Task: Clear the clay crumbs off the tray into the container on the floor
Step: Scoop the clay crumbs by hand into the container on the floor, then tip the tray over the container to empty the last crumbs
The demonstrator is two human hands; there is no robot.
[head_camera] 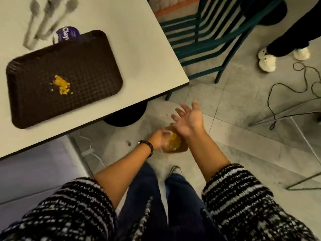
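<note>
A dark brown tray (90, 54) lies on the white table at the left, with a small heap of yellow clay crumbs (62, 84) near its middle. On the floor below the table corner sits a clear container (180, 148) holding yellow crumbs. My left hand (159, 137) is over the container's left side, blurred, its fingers bent downward. My right hand (188, 118) hovers just above and beyond the container, palm up, fingers spread and holding nothing.
A purple clay tub (66, 34) and several grey tools (43, 25) lie behind the tray. A teal chair (205, 37) stands past the table. Another person's feet in white slippers (267, 61), cables (295, 87) and metal stand legs (284, 110) occupy the floor at the right.
</note>
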